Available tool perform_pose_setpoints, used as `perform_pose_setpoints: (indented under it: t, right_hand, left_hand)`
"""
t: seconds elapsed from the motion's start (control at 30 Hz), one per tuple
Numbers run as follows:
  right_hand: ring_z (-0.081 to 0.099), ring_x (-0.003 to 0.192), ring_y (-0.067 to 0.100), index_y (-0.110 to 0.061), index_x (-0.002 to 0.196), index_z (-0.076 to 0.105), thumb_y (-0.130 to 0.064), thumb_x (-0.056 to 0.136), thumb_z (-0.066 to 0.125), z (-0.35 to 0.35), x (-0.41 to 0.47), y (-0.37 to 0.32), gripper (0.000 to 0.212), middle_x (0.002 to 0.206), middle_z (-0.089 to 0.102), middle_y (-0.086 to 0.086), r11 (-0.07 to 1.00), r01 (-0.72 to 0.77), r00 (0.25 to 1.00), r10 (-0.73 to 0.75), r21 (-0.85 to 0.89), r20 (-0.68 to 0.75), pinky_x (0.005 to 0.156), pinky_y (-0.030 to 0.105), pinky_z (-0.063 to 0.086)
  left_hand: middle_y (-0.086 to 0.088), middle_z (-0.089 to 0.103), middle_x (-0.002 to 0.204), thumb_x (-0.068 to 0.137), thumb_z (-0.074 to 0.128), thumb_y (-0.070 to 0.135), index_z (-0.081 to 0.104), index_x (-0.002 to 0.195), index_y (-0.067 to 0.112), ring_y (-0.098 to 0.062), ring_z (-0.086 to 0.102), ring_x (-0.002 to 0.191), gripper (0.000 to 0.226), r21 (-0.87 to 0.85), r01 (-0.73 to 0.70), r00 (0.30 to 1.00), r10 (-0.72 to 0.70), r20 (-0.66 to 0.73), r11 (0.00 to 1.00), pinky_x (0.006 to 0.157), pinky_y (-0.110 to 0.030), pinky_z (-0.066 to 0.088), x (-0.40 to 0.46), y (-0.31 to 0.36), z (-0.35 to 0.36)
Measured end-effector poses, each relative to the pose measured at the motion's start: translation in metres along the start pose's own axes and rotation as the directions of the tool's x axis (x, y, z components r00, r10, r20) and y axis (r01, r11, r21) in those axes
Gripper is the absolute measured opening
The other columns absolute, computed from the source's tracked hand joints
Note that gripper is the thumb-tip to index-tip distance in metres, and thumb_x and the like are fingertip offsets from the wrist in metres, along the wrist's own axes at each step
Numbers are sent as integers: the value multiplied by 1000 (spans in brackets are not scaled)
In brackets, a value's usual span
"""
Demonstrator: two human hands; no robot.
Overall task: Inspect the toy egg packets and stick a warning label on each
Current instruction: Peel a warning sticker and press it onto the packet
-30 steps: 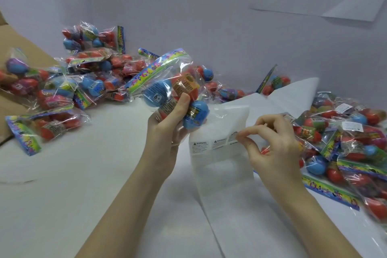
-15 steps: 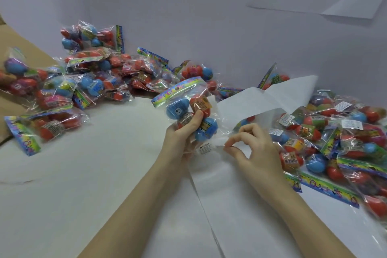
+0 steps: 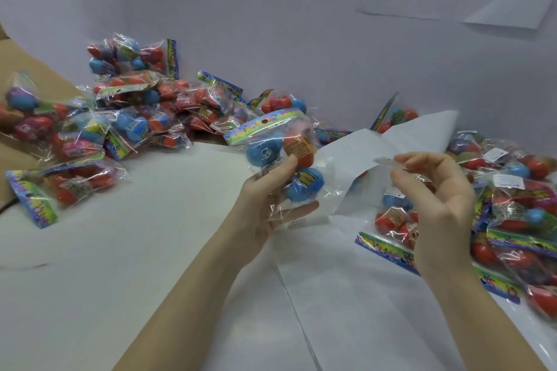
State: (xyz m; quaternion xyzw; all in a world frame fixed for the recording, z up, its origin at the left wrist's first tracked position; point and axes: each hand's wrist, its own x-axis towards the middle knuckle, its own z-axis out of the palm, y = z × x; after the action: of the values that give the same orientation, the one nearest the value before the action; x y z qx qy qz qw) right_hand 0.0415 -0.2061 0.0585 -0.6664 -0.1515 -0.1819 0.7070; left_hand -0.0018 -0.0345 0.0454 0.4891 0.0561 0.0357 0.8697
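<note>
White label now peeled free

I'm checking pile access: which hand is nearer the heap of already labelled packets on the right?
Right. The right hand, pinching a label, hovers at the heap edge; the left hand grips a packet further left.

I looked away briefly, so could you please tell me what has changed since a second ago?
The right hand peeled a label off the backing sheet and lifted it, pinched. The left hand still grips the egg packet, now lower. The piles stayed put.
</note>
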Motion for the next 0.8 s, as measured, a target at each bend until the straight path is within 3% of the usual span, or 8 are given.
perform_pose_setpoints:
  t: [0.07, 0.13, 0.23, 0.37, 0.47, 0.57, 0.7, 0.8]
  right_hand:
    - [54, 85, 15, -23, 73, 55, -17, 70, 59, 1, -2, -4, 7, 81, 59, -6, 999, 41, 999, -41, -20, 30, 73, 25, 47]
    - [55, 82, 14, -25, 72, 56, -17, 72, 59, 1, -4, -6, 9, 77, 59, -11, 995, 78, 996, -75, -58, 50, 82, 43, 43]
    - [55, 83, 16, -25, 73, 56, -17, 72, 59, 2, -6, -6, 8, 78, 60, -9, 992, 96, 995, -92, -87, 49, 85, 51, 42]
    - [55, 86, 11, -24, 75, 56, -19, 72, 58, 1, -5, -6, 6, 83, 60, -11, 993, 75, 997, -73, -86, 34, 85, 49, 41]
    - [54, 89, 6, -26, 75, 56, -19, 71, 59, 1, -5, -6, 8, 85, 59, -18, 991, 88, 995, -83, -98, 49, 84, 44, 41]
    - [52, 94, 6, -29, 76, 55, -20, 68, 61, 2, -6, -5, 14, 96, 55, -10, 990, 87, 994, -79, -112, 71, 84, 37, 40]
    - [62, 86, 7, -33, 94, 49, -25, 60, 70, 5, -8, -4, 41, 111, 57, 8, 996, -84, 979, 88, -31, 182, 82, 35, 45]
    - [64, 86, 7, -41, 97, 41, -29, 47, 83, 12, -12, -1, 67, 120, 50, -9, 984, -168, 941, 176, -54, 289, 80, 33, 48]
  left_hand:
    - [-4, 74, 85, 63, 65, 12, 67, 93, 11, -14, 71, 79, 30, -43, 22, 999, -21, 28, 999, 64, -30, 59, -2, 2, -2]
    - [-5, 74, 85, 56, 65, -5, 63, 99, 7, -13, 71, 79, 44, -43, 18, 999, -17, 32, 999, 68, -31, 59, -2, 4, -3]
    - [-3, 74, 88, 54, 67, -5, 63, 100, 7, -13, 70, 83, 48, 24, -17, 999, 16, 33, 1000, 72, -29, 59, 0, 3, -4]
    - [-4, 73, 90, 64, 70, -2, 65, 97, 7, -13, 70, 84, 34, 39, -71, 995, 68, 69, 997, 73, -28, 58, -2, 3, -7]
    - [-4, 68, 84, 65, 74, 16, 62, 97, 3, -7, 65, 66, 37, 137, -85, 996, 84, 11, 987, 65, -24, 57, -3, 3, -5]
    - [1, 66, 67, 61, 64, 27, 60, 90, 6, -4, 58, 51, 36, 204, -94, 993, 106, -44, 974, 56, -18, 53, -2, 4, -1]
    - [2, 72, 72, 56, 67, 26, 63, 90, 8, -11, 68, 64, 39, 220, -127, 989, 141, -48, 967, 60, -23, 56, -3, 1, 1]
    - [-6, 72, 79, 56, 69, 20, 64, 89, 5, -16, 69, 71, 37, 225, -131, 991, 135, 0, 965, 61, -27, 58, -7, -4, 6]
